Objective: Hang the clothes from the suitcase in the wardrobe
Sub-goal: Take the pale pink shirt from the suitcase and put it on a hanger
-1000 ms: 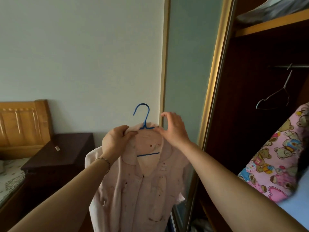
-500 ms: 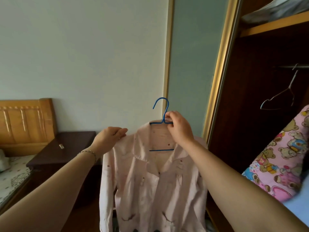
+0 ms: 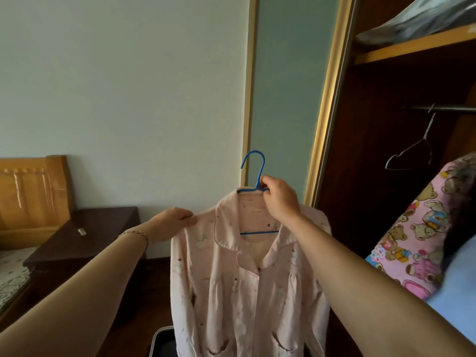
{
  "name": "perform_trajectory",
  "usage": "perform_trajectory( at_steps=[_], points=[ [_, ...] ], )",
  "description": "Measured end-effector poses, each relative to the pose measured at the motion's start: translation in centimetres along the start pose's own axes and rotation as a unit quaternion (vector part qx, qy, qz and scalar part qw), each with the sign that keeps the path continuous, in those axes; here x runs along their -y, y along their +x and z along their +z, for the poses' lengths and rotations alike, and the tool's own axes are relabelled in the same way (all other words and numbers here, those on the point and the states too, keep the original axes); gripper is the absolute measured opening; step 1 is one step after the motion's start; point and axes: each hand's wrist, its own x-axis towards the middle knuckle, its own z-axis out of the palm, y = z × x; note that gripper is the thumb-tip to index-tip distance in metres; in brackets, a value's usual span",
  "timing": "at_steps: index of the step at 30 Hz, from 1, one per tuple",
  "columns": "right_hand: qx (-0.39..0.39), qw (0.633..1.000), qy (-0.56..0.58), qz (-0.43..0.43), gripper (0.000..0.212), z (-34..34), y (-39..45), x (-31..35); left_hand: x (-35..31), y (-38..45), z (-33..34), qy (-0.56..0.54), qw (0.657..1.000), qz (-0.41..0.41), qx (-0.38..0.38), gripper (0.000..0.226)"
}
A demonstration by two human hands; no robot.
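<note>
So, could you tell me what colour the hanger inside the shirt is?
Blue hanger, clearest in the head view.

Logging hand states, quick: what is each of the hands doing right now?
Left hand: pinches the pink pajama shirt at its shoulder.
Right hand: grips the blue hanger below its hook.

1. The pink shirt [image 3: 247,287] runs off the bottom edge, hem unseen.
2. The right hand [image 3: 279,199] covers the blue hanger [image 3: 253,173] where neck meets shoulder bar; the hanger's arms sit hidden inside the shirt.
3. The suitcase [image 3: 162,341] shows only a corner behind the shirt.
4. The wardrobe rail [image 3: 443,109] is cut off at the right edge.
5. The small object [image 3: 82,231] on the nightstand [image 3: 85,238] is too small to identify.
</note>
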Motion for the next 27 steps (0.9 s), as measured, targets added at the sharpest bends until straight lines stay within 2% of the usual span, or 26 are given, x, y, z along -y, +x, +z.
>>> perform_trajectory(
  at_steps=[2, 3, 5, 8, 9, 11, 14, 16, 18, 23, 27],
  points=[
    [0.005, 1.0, 0.001, 0.006, 0.024, -0.3, -0.1, 0.1, -2.3, 0.2, 0.1, -0.04, 0.999, 0.035, -0.007, 0.017],
    [0.004, 1.0, 0.004, 0.008, 0.023, -0.4, -0.1, 0.2, -3.8, 0.2, 0.1, -0.052, 0.997, 0.057, -0.024, 0.02],
    [0.001, 1.0, 0.013, 0.014, 0.022, -0.9, 0.0, 0.4, -6.2, 0.3, 0.5, -0.012, 0.992, 0.112, -0.049, 0.028],
    [-0.015, 0.999, 0.033, 0.038, 0.023, -2.5, 0.1, 0.6, -7.7, 0.8, 0.7, 0.015, 0.986, 0.149, -0.066, 0.016],
    [-0.023, 0.998, 0.032, 0.045, 0.023, -3.1, 0.2, 0.5, -7.7, 0.9, 0.6, 0.008, 0.986, 0.152, -0.07, 0.019],
    [-0.047, 0.997, 0.031, 0.059, 0.022, -4.4, 0.2, 0.2, -7.9, 1.2, 0.3, 0.002, 0.983, 0.162, -0.084, 0.03],
    [-0.11, 0.99, 0.025, 0.081, 0.022, -6.1, 0.5, 0.0, -9.3, 1.6, 0.0, -0.035, 0.975, 0.179, -0.126, 0.035],
    [-0.171, 0.979, -0.028, 0.111, 0.022, -7.2, 0.8, -0.1, -11.0, 1.9, -0.1, -0.069, 0.97, 0.177, -0.15, 0.033],
    [-0.194, 0.962, -0.095, 0.169, 0.028, -8.3, 0.7, -0.3, -12.8, 2.0, 0.3, -0.073, 0.969, 0.173, -0.158, 0.037],
    [-0.213, 0.932, 0.08, 0.281, 0.045, -10.0, -0.8, -0.7, -16.2, 1.4, 1.5, -0.037, 0.971, 0.174, -0.161, 0.035],
    [-0.168, 0.924, 0.12, 0.321, 0.05, -10.4, -2.2, -1.5, -18.2, 1.6, 2.9, -0.03, 0.969, 0.183, -0.163, 0.036]
  ],
)
